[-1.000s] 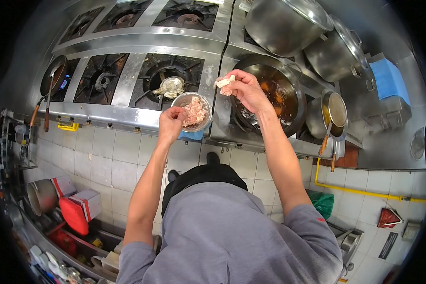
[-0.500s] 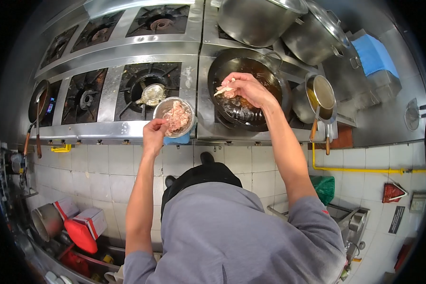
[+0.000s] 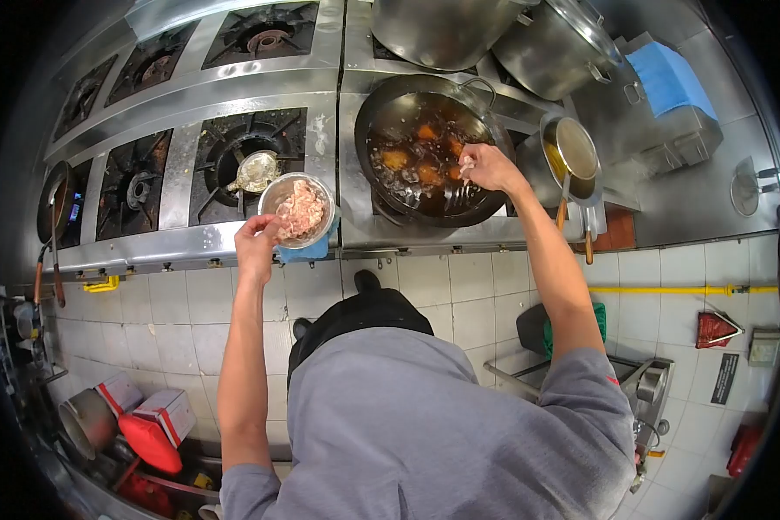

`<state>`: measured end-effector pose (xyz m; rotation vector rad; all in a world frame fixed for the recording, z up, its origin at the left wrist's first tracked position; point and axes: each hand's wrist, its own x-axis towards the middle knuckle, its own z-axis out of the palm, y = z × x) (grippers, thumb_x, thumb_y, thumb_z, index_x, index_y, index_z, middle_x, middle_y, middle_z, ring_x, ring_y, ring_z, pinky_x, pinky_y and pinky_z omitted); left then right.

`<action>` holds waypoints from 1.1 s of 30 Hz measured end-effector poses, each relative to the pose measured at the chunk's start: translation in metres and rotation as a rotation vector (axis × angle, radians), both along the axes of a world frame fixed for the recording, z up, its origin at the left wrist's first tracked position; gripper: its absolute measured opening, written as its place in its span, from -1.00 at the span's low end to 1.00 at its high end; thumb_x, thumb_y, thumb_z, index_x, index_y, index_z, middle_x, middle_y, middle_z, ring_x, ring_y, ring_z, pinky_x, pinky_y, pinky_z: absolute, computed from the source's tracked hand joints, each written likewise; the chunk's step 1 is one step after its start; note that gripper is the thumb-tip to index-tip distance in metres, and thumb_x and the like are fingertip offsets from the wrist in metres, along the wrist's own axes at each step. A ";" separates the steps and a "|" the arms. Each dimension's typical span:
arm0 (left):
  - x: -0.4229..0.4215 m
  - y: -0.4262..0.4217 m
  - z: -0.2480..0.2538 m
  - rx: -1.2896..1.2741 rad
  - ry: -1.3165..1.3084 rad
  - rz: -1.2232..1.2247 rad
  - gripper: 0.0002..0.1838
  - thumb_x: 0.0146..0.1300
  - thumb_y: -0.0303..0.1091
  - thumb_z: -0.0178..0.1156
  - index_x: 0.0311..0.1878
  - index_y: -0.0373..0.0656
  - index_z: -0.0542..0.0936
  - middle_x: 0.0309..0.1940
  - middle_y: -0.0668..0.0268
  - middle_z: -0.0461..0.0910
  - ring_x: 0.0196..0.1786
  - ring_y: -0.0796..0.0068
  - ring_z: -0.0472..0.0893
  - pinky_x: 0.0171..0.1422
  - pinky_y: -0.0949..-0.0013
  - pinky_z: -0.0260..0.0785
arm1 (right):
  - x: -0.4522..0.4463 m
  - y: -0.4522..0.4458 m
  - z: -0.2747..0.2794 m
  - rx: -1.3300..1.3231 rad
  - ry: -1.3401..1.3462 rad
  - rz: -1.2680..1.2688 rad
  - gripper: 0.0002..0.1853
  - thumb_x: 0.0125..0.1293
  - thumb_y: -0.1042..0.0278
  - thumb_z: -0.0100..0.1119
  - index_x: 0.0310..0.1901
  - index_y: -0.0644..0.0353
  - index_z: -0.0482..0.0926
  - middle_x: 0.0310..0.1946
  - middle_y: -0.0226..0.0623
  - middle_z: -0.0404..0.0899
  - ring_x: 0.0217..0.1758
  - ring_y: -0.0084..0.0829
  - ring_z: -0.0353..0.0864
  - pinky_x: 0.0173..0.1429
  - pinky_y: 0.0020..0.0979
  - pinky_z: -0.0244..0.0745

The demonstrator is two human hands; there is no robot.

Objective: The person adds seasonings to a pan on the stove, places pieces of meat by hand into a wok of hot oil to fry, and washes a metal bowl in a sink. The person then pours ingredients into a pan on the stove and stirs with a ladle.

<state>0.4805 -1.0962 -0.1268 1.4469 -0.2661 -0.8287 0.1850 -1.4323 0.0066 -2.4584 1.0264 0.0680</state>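
My left hand (image 3: 256,250) pinches the lower left rim of a round metal bowl (image 3: 266,198) at the stove's front edge. Pale pink raw meat pieces (image 3: 302,208) lie in the bowl. Over the right part of a large black wok (image 3: 368,178), my right hand (image 3: 492,167) points down with fingers closed on a small pale piece of raw meat (image 3: 468,163). Dark bubbling oil (image 3: 407,186) fills the wok, with several orange-brown frying pieces (image 3: 395,159) in it. A blue cloth (image 3: 308,250) shows just under the bowl.
A ladle-like metal scoop (image 3: 256,171) rests on the burner left of the bowl. Right of the wok, a wire strainer (image 3: 577,149) sits over a pot. Large stockpots (image 3: 446,35) stand behind. A pan (image 3: 56,204) is at far left.
My right hand has moved right across the wok, and less meat shows in its fingers. The frying pieces now show where the hand covered them. My left hand stays at the bowl.
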 end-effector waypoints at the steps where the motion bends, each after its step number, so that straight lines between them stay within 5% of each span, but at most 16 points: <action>1: 0.001 -0.001 0.003 0.018 0.002 0.005 -0.88 0.24 -0.41 0.29 -0.19 -0.21 0.62 -0.29 0.35 0.61 -0.29 0.60 0.57 -0.25 0.48 0.39 | -0.005 -0.002 -0.010 0.010 -0.001 -0.055 -0.77 0.01 0.44 0.20 -0.26 0.29 0.55 -0.38 0.04 0.63 -0.18 -0.01 0.64 -0.09 -0.17 0.48; 15: -0.001 -0.008 0.032 -0.034 0.159 0.034 -0.83 0.29 -0.33 0.25 -0.15 -0.20 0.60 -0.28 0.37 0.58 -0.21 0.58 0.54 -0.11 0.44 0.42 | -0.020 -0.003 -0.039 -0.086 0.148 -0.199 -0.80 0.05 0.26 0.27 -0.38 0.21 0.68 -0.33 0.02 0.67 -0.09 -0.06 0.67 0.02 -0.19 0.54; 19: -0.005 -0.014 0.045 -0.081 0.222 0.094 -0.85 0.28 -0.35 0.25 -0.16 -0.20 0.58 -0.30 0.37 0.58 -0.22 0.59 0.55 -0.14 0.45 0.43 | 0.014 0.037 0.002 -0.032 -0.118 -0.131 -0.87 0.07 0.38 0.27 -0.37 0.26 0.63 -0.43 -0.08 0.66 -0.33 -0.17 0.68 -0.12 -0.29 0.54; 20: -0.003 -0.018 0.043 -0.082 0.246 0.079 -0.84 0.30 -0.41 0.20 -0.10 -0.22 0.57 -0.26 0.35 0.59 -0.20 0.56 0.57 -0.10 0.43 0.47 | 0.032 0.057 0.011 0.033 -0.170 -0.098 -0.88 0.10 0.45 0.28 -0.33 0.28 0.60 -0.48 -0.19 0.63 -0.43 -0.35 0.62 -0.20 -0.37 0.51; 23: -0.005 -0.029 0.048 -0.151 0.291 0.045 -0.81 0.31 -0.47 0.16 -0.03 -0.26 0.52 -0.19 0.29 0.60 -0.14 0.49 0.61 -0.03 0.39 0.52 | 0.085 0.112 -0.005 0.208 -0.535 0.221 -0.78 0.19 0.46 0.31 -0.13 0.25 0.56 -0.32 -0.36 0.61 -0.37 -0.59 0.53 -0.21 -0.50 0.50; 26: -0.011 -0.041 0.057 -0.202 0.321 0.025 -0.81 0.31 -0.47 0.17 -0.04 -0.28 0.50 -0.18 0.25 0.60 -0.14 0.47 0.62 -0.01 0.40 0.53 | 0.140 0.166 -0.006 0.387 -0.505 0.347 -0.57 0.17 0.40 0.34 0.09 0.20 0.49 -0.02 -0.27 0.60 -0.19 -0.48 0.61 -0.17 -0.43 0.55; 29: -0.007 -0.042 0.057 -0.196 0.317 -0.016 -0.82 0.32 -0.47 0.18 -0.06 -0.29 0.48 -0.20 0.24 0.60 -0.15 0.46 0.63 -0.02 0.42 0.54 | 0.177 0.182 -0.032 0.443 -0.611 0.296 -0.69 0.18 0.40 0.29 -0.05 0.27 0.53 -0.30 -0.06 0.63 -0.32 -0.23 0.66 -0.20 -0.28 0.54; 33: 0.005 -0.024 0.050 -0.034 0.136 0.060 -0.79 0.28 -0.40 0.23 -0.09 -0.29 0.51 -0.19 0.22 0.62 -0.17 0.45 0.65 -0.07 0.42 0.53 | 0.194 0.168 -0.065 0.394 -0.512 0.274 -0.77 0.18 0.42 0.26 -0.15 0.30 0.55 -0.42 0.00 0.63 -0.30 -0.10 0.68 -0.18 -0.21 0.53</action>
